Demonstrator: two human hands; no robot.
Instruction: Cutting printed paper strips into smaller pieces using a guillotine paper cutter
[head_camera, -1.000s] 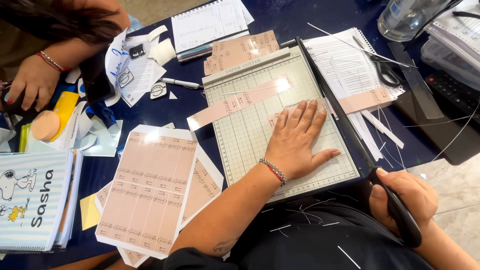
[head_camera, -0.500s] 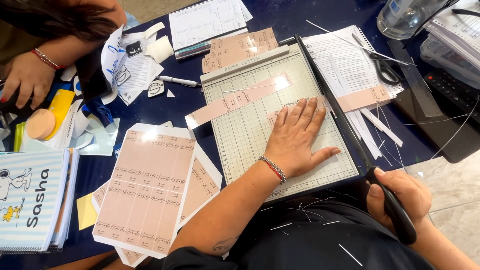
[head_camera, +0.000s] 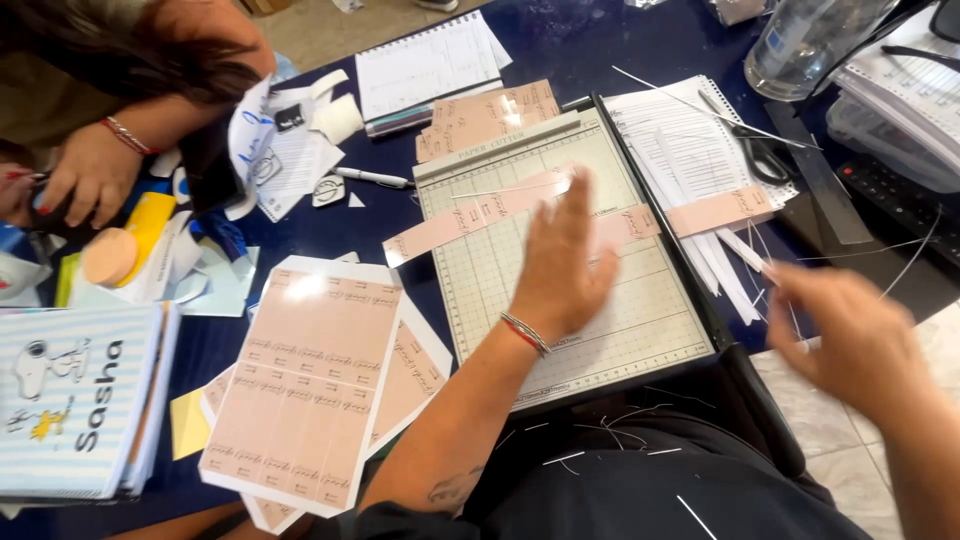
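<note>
A green gridded paper cutter (head_camera: 500, 290) lies in front of me on the dark blue table, its black blade arm (head_camera: 668, 230) down along the right edge. A long pink printed strip (head_camera: 470, 218) lies slanted across the board, and a shorter pink strip (head_camera: 720, 210) rests just right of the blade. My left hand (head_camera: 565, 262) is blurred, flat over the middle of the board with its fingertips near the pink strip. My right hand (head_camera: 850, 340) hovers off the handle, to the right of the cutter, blurred, with fingers spread and nothing in it.
A stack of pink printed sheets (head_camera: 310, 385) lies left of the cutter, with a striped notebook (head_camera: 80, 400) further left. Another person's hand (head_camera: 90, 180) works at the top left. Scissors (head_camera: 760, 155), a ruler (head_camera: 820, 180), a pen (head_camera: 375, 178) and a bottle (head_camera: 800, 40) lie around.
My right hand has let go of the cutter handle and lifted away to the right. My left hand slid up the board toward the pink strip.
</note>
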